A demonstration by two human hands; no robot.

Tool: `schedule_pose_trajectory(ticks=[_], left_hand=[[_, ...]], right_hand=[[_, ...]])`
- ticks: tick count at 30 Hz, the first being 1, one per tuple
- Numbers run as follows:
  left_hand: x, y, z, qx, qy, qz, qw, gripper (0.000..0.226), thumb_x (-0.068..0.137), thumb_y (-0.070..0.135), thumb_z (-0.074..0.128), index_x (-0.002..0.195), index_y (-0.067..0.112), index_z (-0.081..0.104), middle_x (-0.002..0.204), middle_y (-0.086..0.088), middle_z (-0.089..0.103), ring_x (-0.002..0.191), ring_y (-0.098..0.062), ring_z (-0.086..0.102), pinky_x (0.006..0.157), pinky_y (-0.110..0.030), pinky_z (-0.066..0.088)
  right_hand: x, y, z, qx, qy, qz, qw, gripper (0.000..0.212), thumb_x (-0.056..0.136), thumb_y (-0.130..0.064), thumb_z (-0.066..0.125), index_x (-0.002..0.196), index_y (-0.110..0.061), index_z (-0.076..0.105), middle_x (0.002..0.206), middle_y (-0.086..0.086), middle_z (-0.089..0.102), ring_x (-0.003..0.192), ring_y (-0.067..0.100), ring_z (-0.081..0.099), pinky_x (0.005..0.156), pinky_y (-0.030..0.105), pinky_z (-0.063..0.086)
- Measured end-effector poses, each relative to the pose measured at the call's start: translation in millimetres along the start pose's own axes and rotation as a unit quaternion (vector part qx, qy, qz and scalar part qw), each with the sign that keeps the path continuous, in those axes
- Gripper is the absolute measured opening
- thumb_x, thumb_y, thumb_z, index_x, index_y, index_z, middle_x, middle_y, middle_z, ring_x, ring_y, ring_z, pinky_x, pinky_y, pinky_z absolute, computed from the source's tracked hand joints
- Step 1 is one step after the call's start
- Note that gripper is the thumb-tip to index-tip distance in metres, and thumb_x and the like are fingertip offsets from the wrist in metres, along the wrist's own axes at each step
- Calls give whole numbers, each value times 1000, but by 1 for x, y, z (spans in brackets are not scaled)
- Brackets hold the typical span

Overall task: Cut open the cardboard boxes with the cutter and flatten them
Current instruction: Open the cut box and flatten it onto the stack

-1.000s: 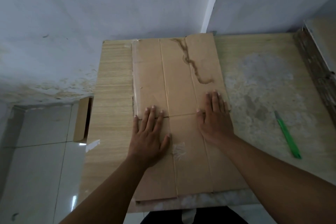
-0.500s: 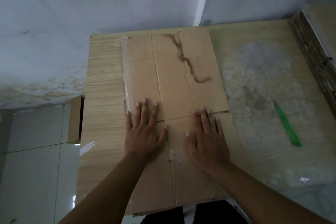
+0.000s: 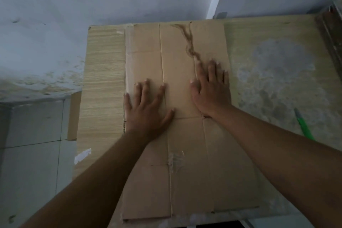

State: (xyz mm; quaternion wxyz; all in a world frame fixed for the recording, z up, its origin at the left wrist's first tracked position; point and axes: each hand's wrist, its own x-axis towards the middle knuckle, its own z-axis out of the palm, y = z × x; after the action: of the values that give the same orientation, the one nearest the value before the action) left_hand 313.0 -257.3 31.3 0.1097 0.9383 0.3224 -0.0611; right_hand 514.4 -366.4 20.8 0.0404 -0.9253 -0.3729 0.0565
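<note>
A flattened brown cardboard box lies spread on the wooden table, with a dark wavy stain near its far edge and torn tape near the front. My left hand presses flat on its left panel, fingers spread. My right hand presses flat on the right panel beside the stain, fingers straight. The green cutter lies on the table to the right, partly hidden behind my right forearm.
A grey wall runs close behind the table. The table's right part has a worn, pale patch. A rough wooden edge stands at the far right. Tiled floor and a cardboard piece lie left of the table.
Both hands slid away from me along the cardboard, the right one farther, up beside the stain. The view moved closer, and my right forearm now covers part of the cutter.
</note>
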Motion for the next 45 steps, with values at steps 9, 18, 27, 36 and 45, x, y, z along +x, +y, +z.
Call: schedule_pose_trajectory(ticks=[9,18,27,36,45], left_hand=[[16,0,-2,12,30,5,999,85,92,82,20,161,44,-12,173,-8,-13,158,-30,-16,124,-64,1],[18,-1,1,9,30,8,999,84,93,79,21,162,43,-10,172,-8,-14,158,-30,-16,123,-65,4],[19,-2,4,-2,47,-1,999,74,99,69,19,163,42,-6,173,-5,-10,159,-26,-13,125,-62,3],[19,0,6,-12,61,-12,998,76,97,67,22,165,37,5,173,-12,-1,160,-29,-5,125,-62,6],[-56,-2,22,-57,103,67,991,71,99,50,34,160,14,32,171,-17,13,159,-32,10,125,-57,17]], right_hand=[[103,26,-18,41,-67,11,997,76,100,-60,23,161,-18,4,168,8,-7,155,23,-5,125,41,0],[122,-92,-11,77,-46,-13,996,67,101,-44,26,161,-16,9,168,10,-4,154,30,-7,124,46,-5],[90,-40,-4,76,-6,-103,992,55,104,-38,28,157,-24,28,167,4,18,154,21,11,124,42,9],[-84,-9,5,13,9,20,1000,68,99,-40,31,159,-12,19,166,16,12,155,28,7,124,49,11],[-174,5,4,-11,-12,10,1000,63,98,-44,34,159,-30,24,166,11,17,154,28,10,123,52,10]])
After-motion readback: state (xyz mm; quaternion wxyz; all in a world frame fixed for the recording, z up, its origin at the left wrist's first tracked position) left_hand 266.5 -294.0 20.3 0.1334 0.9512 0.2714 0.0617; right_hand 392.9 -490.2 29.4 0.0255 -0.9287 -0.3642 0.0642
